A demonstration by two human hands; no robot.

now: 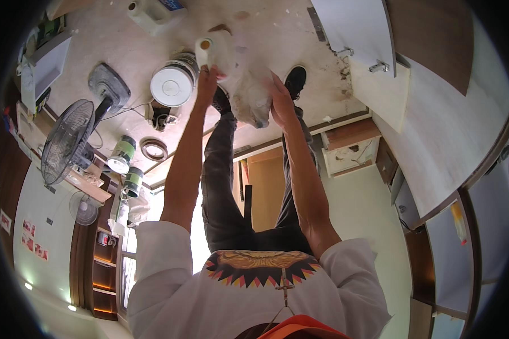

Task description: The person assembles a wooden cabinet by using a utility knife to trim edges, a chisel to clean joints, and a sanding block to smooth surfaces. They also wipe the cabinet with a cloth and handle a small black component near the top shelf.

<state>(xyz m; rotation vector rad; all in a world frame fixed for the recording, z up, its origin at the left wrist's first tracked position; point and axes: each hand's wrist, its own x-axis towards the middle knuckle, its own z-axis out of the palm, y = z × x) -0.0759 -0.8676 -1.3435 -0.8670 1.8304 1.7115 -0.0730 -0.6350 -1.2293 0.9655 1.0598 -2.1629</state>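
Observation:
My left hand (208,79) is closed on a whitish plastic jug (223,50), with its round tan-coloured mouth facing up toward me. Motion smears the jug's far side. To the right, my right hand (281,103) has its fingers against a crumpled, greyish-white rag or plastic bag (251,101); which of the two I cannot tell. The crumpled piece hangs between my hands, above the floor between my shoes. A white-lidded paint bucket (171,86) stands just left of my left hand.
A black pedestal fan (68,141) stands at the left, its cord running toward the bucket. Another jug (153,16) lies at the far side. Green-and-white cans (123,153) and a tape roll (154,149) are nearby. An open cabinet door (359,28) with hinges is at the right.

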